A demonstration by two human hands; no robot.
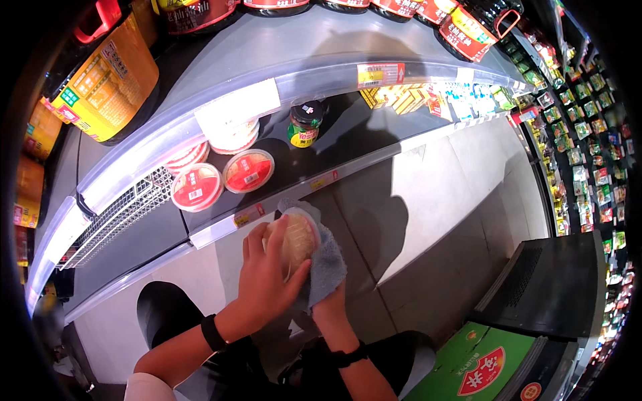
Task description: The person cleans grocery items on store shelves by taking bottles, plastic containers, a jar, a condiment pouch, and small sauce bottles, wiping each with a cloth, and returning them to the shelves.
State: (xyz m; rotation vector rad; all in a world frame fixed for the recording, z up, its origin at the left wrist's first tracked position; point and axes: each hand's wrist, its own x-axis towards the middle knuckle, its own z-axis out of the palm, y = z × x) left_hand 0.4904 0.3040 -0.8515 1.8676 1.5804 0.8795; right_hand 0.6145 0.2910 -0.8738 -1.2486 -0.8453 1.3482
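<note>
My left hand (268, 275) grips a round plastic tub (300, 239) with pale contents from its left side, thumb and fingers spread around it. A grey-blue cloth (328, 265) wraps the tub's right side, with my right hand (328, 301) behind it; the cloth hides most of those fingers. On the low shelf ahead, two similar tubs with red and clear lids, a left one (196, 187) and a right one (249, 171), lie side by side. More tubs are stacked behind them, partly under the upper shelf's edge. A small dark-lidded glass jar (305, 124) stands to their right.
Large soy sauce bottles (466, 32) and yellow-labelled jugs (103, 80) stand on the upper shelf. A wire basket (120, 215) sits at the lower shelf's left. Yellow boxes (401, 97) are farther right. A green carton (471, 361) and a black cabinet (546, 285) stand at lower right.
</note>
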